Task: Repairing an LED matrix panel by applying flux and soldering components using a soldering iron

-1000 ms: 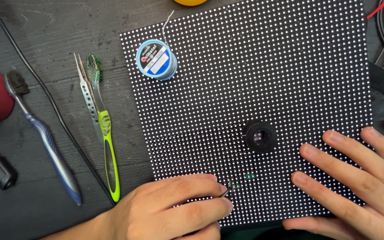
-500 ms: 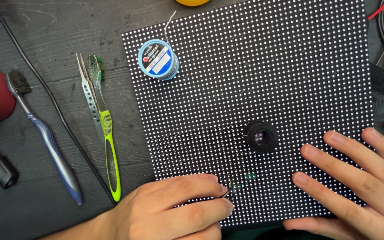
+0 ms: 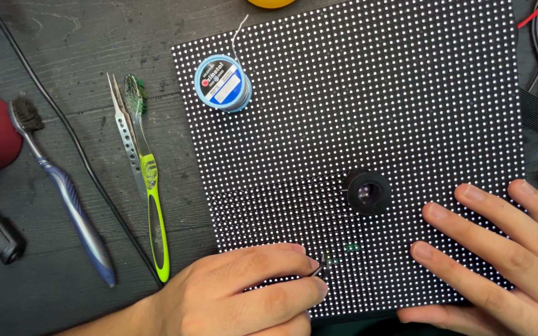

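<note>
Pinching half-hidden tweezers (image 3: pixel 316 269), left hand (image 3: pixel 244 292)

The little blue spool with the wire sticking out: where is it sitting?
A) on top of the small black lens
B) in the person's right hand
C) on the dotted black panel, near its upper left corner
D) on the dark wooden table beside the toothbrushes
C: the blue spool rests on the dotted black panel near its upper left corner, far from both hands and apart from the small black lens.
</note>
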